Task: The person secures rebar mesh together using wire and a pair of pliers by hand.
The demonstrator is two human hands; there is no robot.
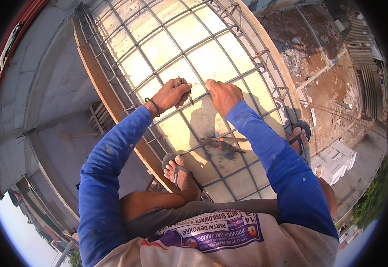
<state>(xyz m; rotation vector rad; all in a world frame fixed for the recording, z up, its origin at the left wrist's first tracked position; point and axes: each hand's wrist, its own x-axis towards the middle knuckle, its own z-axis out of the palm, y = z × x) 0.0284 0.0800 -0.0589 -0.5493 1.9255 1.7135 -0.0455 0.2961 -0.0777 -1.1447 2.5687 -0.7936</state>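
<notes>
My left hand [170,94] is closed round a small bunch of thin dark tie wire [190,99], its ends poking out below the fingers. A fine wire strand [198,83] spans the short gap to my right hand [225,96], whose thumb and forefinger pinch its other end. Both hands are above a grid of steel reinforcing bars [182,54] over pale yellowish boards [151,49]. Nearer my body, a pair of dark pincers [223,143] with red marks lies across the bars.
Wooden form edges [97,82] and bar cages with stirrups [265,73] flank the grid. My sandaled feet [182,174] straddle it. Lower ground with rubble [300,58] and a stack of pale blocks [336,161] lies right; grey block walls [51,89] drop away left.
</notes>
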